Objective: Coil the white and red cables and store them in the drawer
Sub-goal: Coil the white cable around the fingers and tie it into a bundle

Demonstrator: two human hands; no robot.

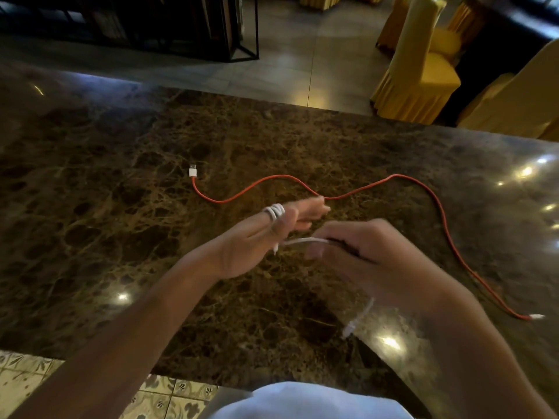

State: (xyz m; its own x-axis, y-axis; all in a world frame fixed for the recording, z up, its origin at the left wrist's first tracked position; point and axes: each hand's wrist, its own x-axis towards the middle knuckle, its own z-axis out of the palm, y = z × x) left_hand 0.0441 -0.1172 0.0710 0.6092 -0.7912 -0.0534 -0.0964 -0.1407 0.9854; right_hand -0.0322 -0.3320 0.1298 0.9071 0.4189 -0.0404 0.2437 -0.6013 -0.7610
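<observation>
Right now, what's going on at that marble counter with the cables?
A person is winding the white cable around the fingers of the left hand, with several loops already on. The right hand feeds the loose length, whose plug end dangles below the wrist. The red cable lies uncoiled and untouched across the marble counter. No drawer is in view.

Counter: I am standing at a dark brown veined marble top (121, 182), which is reflecting small ceiling lights.
Floor: grey tiles (302, 49) are stretching beyond; patterned tiles (27, 373) are showing beneath me.
Furniture: yellow-covered chairs (417, 74) are sitting far right; a black metal-framed shelf (211, 28) is standing far left.
</observation>
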